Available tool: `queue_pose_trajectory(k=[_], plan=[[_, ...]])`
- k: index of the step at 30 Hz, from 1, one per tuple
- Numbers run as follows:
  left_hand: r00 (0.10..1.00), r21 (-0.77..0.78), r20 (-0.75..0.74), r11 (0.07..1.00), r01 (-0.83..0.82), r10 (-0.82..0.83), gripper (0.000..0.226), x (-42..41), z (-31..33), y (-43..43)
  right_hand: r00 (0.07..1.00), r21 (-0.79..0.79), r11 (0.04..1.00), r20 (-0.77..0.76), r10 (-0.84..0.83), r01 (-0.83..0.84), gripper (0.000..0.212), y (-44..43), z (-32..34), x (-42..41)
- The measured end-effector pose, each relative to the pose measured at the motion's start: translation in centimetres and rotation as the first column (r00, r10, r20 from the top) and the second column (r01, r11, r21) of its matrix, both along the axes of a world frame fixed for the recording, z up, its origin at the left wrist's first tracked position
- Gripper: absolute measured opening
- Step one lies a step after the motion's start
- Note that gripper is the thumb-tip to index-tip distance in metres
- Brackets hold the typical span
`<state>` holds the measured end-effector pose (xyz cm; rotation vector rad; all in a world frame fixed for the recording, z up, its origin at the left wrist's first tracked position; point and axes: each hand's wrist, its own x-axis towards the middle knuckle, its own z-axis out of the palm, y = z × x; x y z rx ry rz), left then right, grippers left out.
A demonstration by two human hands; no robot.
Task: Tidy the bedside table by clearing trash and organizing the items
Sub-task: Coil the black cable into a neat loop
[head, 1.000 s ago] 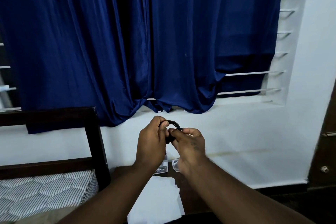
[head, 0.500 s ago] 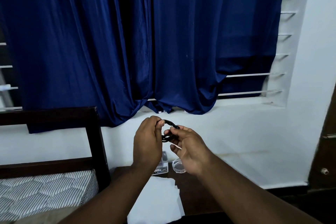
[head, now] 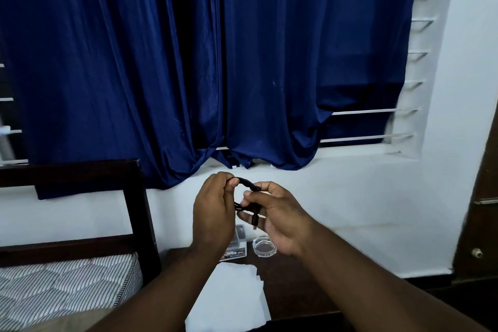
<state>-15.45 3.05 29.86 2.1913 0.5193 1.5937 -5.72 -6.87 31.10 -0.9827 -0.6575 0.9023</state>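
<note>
Since 1 s ago, your right hand has opened outward and a plug end of the black cable now hangs below its fingers. Your left hand pinches the cable's upper loop; the right grips the coil's other side — both closed on it, held above the bedside table. On the table: 1 white paper sheet, 1 small printed box, 1 clear glass dish — box and dish near each other at the back.

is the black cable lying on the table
No, both the left hand and right hand hold the cable up above the table.
</note>
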Motion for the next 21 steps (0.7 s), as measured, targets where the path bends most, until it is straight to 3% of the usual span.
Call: queue_pose_trajectory(k=[3,6,12,16,21], plan=[[1.0,0.015,0.015,1.0,-0.014,0.014,0.019,0.0,0.0,0.1,0.978,0.025,0.988,0.14,-0.153,0.151,0.022,0.0,-0.1,0.1],[0.997,-0.049,0.066,0.998,-0.035,0.038,0.018,0.5,0.0,-0.2,0.961,0.062,0.978,0.186,-0.205,0.197,0.026,0.1,-0.2,-0.2],[0.98,-0.25,0.19,0.968,-0.002,0.051,0.021,1.6,0.2,-1.4,0.994,0.082,0.991,-0.001,-0.11,0.109,0.037,0.5,-1.5,-1.3],[0.952,-0.478,0.3,0.873,0.101,0.054,0.024,2.5,0.0,-1.7,0.99,0.173,0.978,-0.099,-0.101,0.117,0.04,1.3,-2.7,-2.1],[0.912,-0.628,0.411,0.722,0.291,-0.011,0.032,2.9,-0.7,-1.6,0.984,0.127,0.976,0.0,-0.18,0.179,0.017,1.5,-3.8,-2.4]])
